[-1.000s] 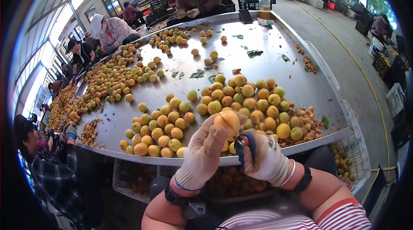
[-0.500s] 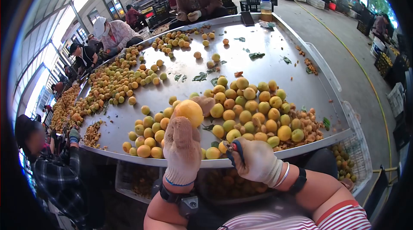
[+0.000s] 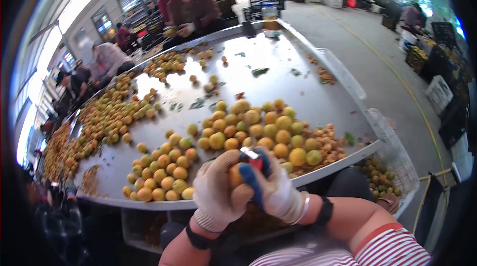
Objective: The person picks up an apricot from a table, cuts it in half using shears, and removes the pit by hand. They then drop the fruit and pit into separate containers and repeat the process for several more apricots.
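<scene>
My left hand (image 3: pixel 216 186), in a tan and white glove, is closed around a yellow-orange fruit (image 3: pixel 235 175) just above the table's front edge. My gloved right hand (image 3: pixel 278 186), with blue on its fingers, grips a small red and silver tool (image 3: pixel 253 159) against the top of that fruit. The two hands are close together. Behind them a pile of yellow-green fruits (image 3: pixel 268 129) lies on the metal table (image 3: pixel 308 107), and a smaller group of fruits (image 3: pixel 164 169) lies to the left.
Brown scraps (image 3: pixel 328 144) lie at the table's right corner. Many more fruits (image 3: pixel 107 109) cover the left side. A jar (image 3: pixel 270 11) stands at the far end, near a person in brown (image 3: pixel 191 10). Crates of fruit (image 3: pixel 382 174) are below the table's right side.
The left hand has turned and come down beside the right hand with its fruit. The right hand's tool is now at the fruit. The whole view has shifted, moving the table leftward.
</scene>
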Motion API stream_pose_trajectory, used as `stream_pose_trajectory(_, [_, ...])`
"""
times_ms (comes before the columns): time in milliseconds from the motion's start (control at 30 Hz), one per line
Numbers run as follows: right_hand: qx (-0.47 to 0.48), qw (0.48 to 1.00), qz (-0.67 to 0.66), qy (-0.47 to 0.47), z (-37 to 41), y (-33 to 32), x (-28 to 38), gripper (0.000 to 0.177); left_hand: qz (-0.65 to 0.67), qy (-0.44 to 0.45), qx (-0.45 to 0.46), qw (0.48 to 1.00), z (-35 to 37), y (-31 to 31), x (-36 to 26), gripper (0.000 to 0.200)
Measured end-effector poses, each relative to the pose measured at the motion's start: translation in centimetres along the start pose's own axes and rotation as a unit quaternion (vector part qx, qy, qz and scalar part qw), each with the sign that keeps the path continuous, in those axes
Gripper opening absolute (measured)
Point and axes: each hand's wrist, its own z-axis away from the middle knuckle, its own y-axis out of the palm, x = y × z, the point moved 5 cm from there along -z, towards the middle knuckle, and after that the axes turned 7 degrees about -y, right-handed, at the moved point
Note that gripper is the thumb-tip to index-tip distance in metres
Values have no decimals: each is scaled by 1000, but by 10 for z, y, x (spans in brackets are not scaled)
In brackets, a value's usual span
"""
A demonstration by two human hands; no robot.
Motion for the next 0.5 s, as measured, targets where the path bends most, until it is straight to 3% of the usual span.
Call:
stream_pose_trajectory(33, [15, 998, 58, 36, 1, -6, -2, 25, 19, -27, 5, 999, 4, 9, 2, 64])
stream_pose_trajectory(67, [3, 993, 112, -44, 2, -10, -3, 28, 19, -46, 0, 999, 7, 14, -2, 64])
stream_pose_trajectory(100, [-1, 996, 86, 23, 4, -13, -14, 27, 21, -65, -2, 998, 10, 16, -6, 64])
stream_pose_trajectory(133, [-15, 995, 88, -46, 2, -14, -25, 27, 70, -104, -15, 992, 14, 22, -2, 64])
stream_pose_trajectory(167, [2, 995, 95, -24, 2, -12, -12, 16, 115, -146, -24, 982, 18, 28, 3, 64])
stream_pose_trajectory(200, [-5, 996, 83, -11, 2, -12, -22, 16, 134, -144, -32, 980, 16, 31, 1, 61])
stream_pose_trajectory(233, [-4, 982, 190, -3, 2, -13, -4, 19, 148, -145, -41, 978, 14, 33, 1, 59])
stream_pose_trajectory(300, [-6, 985, 168, -38, -1, -12, 1, 28, 177, -243, -87, 950, 19, 35, 16, 52])
stream_pose_trajectory(333, [-2, 982, 182, -51, -2, -13, 0, 27, 262, -228, 47, 937, 11, 36, -12, 39])
stream_pose_trajectory(367, [5, 979, 195, -63, -6, -12, 7, 27, 256, -264, 47, 929, 17, 35, -1, 46])
stream_pose_trajectory(433, [-9, 972, 227, -56, -7, -17, 9, 27, 272, -248, 39, 929, 23, 38, 10, 44])
stream_pose_trajectory(467, [1, 964, 246, -98, -9, -16, 4, 27, 274, -245, 41, 929, 22, 38, 11, 44])
stream_pose_trajectory(500, [12, 954, 265, -138, -9, -14, -1, 28, 343, -330, 25, 879, 25, 39, 19, 45])
